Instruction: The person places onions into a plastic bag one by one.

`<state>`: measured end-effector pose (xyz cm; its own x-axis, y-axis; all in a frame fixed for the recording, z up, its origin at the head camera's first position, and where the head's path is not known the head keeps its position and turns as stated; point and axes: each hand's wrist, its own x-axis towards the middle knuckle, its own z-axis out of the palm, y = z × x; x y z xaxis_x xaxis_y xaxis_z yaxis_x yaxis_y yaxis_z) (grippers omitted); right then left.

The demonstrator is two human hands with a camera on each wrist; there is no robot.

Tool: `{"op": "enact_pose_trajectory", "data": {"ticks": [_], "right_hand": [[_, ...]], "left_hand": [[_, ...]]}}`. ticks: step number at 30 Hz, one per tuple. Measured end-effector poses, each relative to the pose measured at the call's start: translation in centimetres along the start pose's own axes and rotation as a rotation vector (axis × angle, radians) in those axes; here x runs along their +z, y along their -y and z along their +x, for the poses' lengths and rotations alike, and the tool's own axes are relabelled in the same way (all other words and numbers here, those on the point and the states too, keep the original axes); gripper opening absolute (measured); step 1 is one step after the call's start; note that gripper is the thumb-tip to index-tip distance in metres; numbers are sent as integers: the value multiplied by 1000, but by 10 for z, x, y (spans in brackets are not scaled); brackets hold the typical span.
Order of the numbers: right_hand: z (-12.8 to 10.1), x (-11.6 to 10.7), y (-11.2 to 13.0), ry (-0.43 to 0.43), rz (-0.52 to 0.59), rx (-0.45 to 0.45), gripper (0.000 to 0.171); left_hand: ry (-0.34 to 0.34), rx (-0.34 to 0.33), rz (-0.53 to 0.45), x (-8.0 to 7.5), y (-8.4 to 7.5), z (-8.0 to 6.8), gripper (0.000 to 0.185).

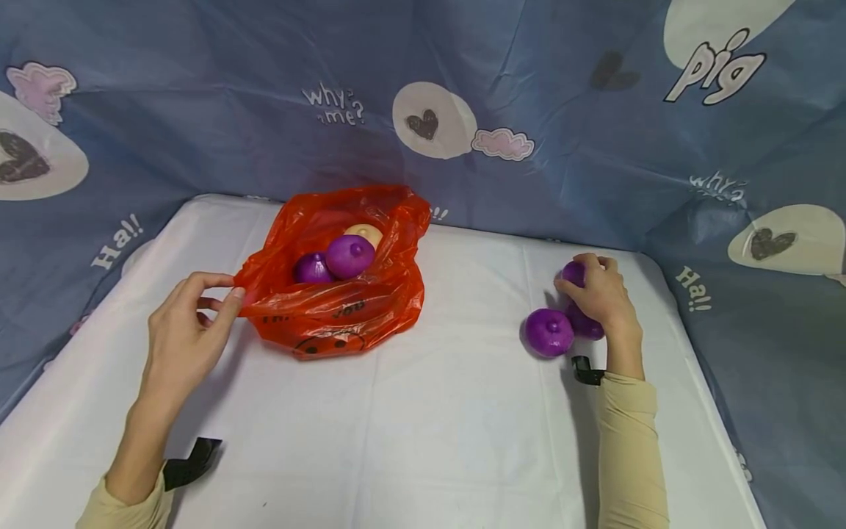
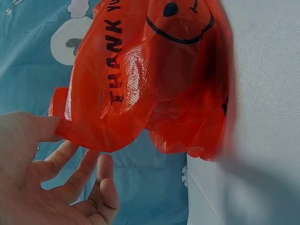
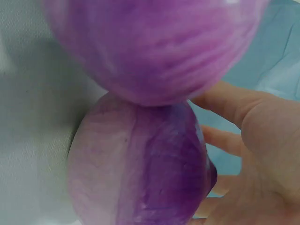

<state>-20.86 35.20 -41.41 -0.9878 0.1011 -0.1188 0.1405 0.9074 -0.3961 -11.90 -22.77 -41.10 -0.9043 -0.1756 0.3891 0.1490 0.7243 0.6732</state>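
Note:
My left hand [image 1: 188,338] pinches the left rim of a red plastic bag [image 1: 344,316] between thumb and fingers. THANK YOU and a smiley face are printed on the bag, plain in the left wrist view. Inside its mouth lie two purple onions [image 1: 350,256] and a pale yellow, onion-like round thing [image 1: 365,234], partly hidden. At the right, my right hand [image 1: 603,295] grips the far purple onion [image 1: 572,274], thumb on one side and fingers on the other. Two more onions, one at the front [image 1: 548,333] and one under the wrist [image 1: 584,322], sit close by.
A white-covered table [image 1: 456,433] bears everything. Behind it and along its sides hangs a blue printed cloth [image 1: 277,125]. Black camera mounts stick out from the left wrist [image 1: 193,464] and the right wrist [image 1: 587,371], the right one close to the front onion.

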Motion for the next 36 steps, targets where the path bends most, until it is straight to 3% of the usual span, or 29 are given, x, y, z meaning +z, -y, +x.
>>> {"op": "enact_pose_trajectory", "data": {"ticks": [36], "right_hand": [[8,9,-1,-5,9,13,68]], "left_hand": [[2,-19,0,0,1,-1,28]]}}
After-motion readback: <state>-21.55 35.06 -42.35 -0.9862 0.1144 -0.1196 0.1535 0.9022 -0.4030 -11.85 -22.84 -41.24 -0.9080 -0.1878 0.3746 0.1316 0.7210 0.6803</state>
